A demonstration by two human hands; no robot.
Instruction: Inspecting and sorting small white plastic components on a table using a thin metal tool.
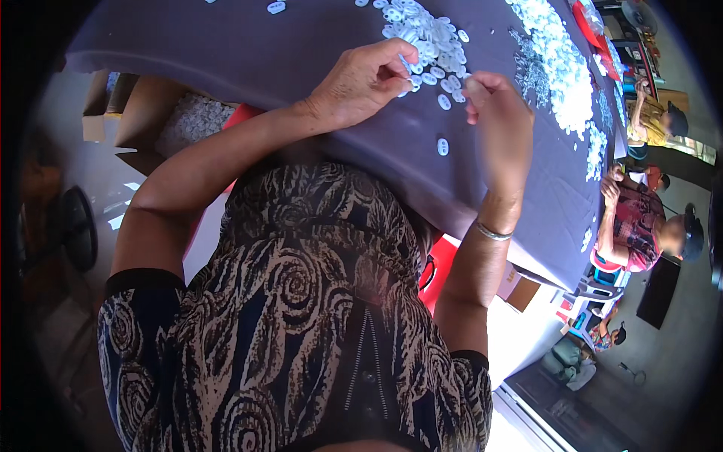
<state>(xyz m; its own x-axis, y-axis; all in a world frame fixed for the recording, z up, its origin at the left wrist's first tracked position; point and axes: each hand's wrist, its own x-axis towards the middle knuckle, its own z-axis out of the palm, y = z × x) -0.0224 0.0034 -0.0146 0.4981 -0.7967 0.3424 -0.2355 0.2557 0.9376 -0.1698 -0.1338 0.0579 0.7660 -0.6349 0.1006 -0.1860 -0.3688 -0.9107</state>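
Left hand (pixel 360 84) nearly pinched, right hand (pixel 504 124) loosely curled, what either holds unclear, pale oval pieces (pixel 437 44) piled beyond, dark worktop (pixel 203 49)

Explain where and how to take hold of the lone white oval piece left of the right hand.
Likely best: pinch the piece by its two long edges, coming from above with the right hand. The oval is narrowest across them, and it lies flat, apart from the pile.

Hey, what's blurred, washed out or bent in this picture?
All in the head view: the right hand is blurred, the left hand clearer; the large white pile and lower-right bright patch look washed out; the purplish tablecloth's edge bows; the corners go black.
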